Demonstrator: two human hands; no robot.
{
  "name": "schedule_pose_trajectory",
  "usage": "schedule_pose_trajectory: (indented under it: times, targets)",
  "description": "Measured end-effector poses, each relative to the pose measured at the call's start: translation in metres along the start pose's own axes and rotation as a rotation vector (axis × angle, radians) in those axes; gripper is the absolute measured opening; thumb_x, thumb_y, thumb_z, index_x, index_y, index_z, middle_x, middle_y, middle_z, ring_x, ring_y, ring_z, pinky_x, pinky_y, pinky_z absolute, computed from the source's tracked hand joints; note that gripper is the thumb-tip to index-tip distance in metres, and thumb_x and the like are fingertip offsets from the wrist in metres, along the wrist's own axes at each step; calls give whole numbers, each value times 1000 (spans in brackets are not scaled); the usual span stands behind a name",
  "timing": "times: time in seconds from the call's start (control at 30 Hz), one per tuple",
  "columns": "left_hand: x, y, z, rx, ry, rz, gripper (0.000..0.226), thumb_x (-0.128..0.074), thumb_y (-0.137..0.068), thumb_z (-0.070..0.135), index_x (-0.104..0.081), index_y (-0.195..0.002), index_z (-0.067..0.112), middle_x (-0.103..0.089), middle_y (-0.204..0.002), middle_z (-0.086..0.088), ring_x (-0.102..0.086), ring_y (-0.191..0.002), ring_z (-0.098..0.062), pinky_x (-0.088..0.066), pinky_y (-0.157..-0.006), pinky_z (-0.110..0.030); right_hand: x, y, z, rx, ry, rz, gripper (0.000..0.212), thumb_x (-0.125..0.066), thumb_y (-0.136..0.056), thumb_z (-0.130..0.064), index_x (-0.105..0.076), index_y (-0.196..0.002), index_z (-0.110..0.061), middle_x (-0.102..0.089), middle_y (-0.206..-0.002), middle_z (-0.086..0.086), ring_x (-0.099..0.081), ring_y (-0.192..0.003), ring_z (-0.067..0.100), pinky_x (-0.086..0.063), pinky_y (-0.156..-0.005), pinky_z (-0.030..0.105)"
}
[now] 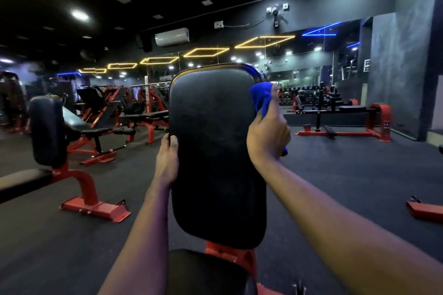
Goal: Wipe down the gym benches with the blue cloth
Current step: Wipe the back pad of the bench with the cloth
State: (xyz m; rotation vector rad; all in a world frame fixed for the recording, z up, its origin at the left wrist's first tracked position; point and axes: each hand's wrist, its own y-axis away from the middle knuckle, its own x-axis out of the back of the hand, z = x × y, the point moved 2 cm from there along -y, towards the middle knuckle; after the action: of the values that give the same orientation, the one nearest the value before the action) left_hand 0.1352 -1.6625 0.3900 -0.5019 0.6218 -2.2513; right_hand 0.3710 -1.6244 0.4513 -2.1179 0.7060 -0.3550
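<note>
An upright black padded backrest (213,146) of a red-framed gym bench stands right in front of me, with its black seat pad (203,273) below. My left hand (167,158) grips the backrest's left edge, fingers curled around it. My right hand (268,132) holds a bunched blue cloth (260,96) pressed against the upper right edge of the backrest. A small tail of the cloth shows under that hand.
Another black bench with a red frame (79,184) stands to the left, with more benches and machines behind it. A red rack (345,124) and dumbbell racks sit at the right back by a mirrored wall. A red foot (424,209) lies at the right edge. Dark rubber floor surrounds the bench.
</note>
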Motion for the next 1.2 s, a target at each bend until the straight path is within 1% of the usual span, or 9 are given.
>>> schedule_pose_trajectory:
  times: [0.3,0.4,0.47,0.63,0.77,0.87,0.97,1.07,1.2]
  targets:
    - [0,13,2,5,-18,-20,53,-24,-106,41,-26,-153,15,-33,-154,2,-31,-134,-5,-22,-99,-16,16,127,72,19,163,-127,53,-65,-84,1,-58,-136,-9,-71,-108,20,-68,-72,41,-52,-53,41]
    - [3,21,-14,75,-26,-54,59,-22,-105,48,-23,-155,17,-30,-158,-2,-28,-145,-19,-20,-104,-20,35,123,84,-440,205,-291,33,-52,-99,-24,-58,-129,-12,-67,-91,25,-64,-79,44,-45,-64,42]
    - [4,25,-20,91,-11,-59,59,-22,-105,49,-27,-154,17,-34,-156,-2,-30,-144,-21,-21,-102,-21,37,97,79,-670,161,-213,35,-41,-103,-36,-57,-121,-11,-63,-93,22,-59,-82,38,-38,-69,38]
    - [10,25,-16,98,18,-83,52,-22,-104,50,-41,-145,24,-49,-134,5,-43,-130,-18,-29,-96,-27,23,36,29,-329,43,-414,56,-24,-100,-59,-48,-141,-29,-62,-92,11,-57,-89,31,-37,-73,35]
    - [11,26,-17,110,-12,-94,52,-20,-104,50,-44,-141,22,-51,-131,2,-44,-115,-13,-30,-92,-29,31,18,64,-110,29,-326,56,-43,-91,-67,-70,-118,-26,-69,-82,1,-64,-78,22,-44,-63,31]
    - [9,27,-19,111,-6,-98,50,-21,-104,50,-47,-136,23,-55,-126,1,-49,-114,-18,-33,-89,-31,20,22,72,-131,-231,-336,60,-53,-82,-74,-59,-126,-34,-69,-96,-2,-66,-84,18,-55,-70,38]
    - [10,26,-21,100,-9,-90,49,-21,-105,48,-45,-140,24,-55,-132,-2,-49,-115,-16,-33,-90,-30,4,28,52,-198,-463,-462,68,-49,-84,-70,-27,-141,-39,-55,-133,-6,-60,-111,16,-50,-97,45]
    - [8,29,-19,72,-37,-85,49,-20,-106,44,-40,-146,23,-50,-141,-2,-46,-126,-19,-28,-91,-23,-1,40,50,-168,-443,-442,62,-39,-97,-59,-8,-151,-53,-29,-150,-26,-44,-123,6,-40,-99,30]
    - [3,35,-16,69,-20,-57,50,-20,-107,40,-31,-152,21,-39,-153,-3,-34,-140,-23,-22,-92,-16,-2,72,71,-167,-416,-340,55,-38,-101,-50,-22,-153,-43,-49,-144,-9,-52,-118,3,-40,-93,11]
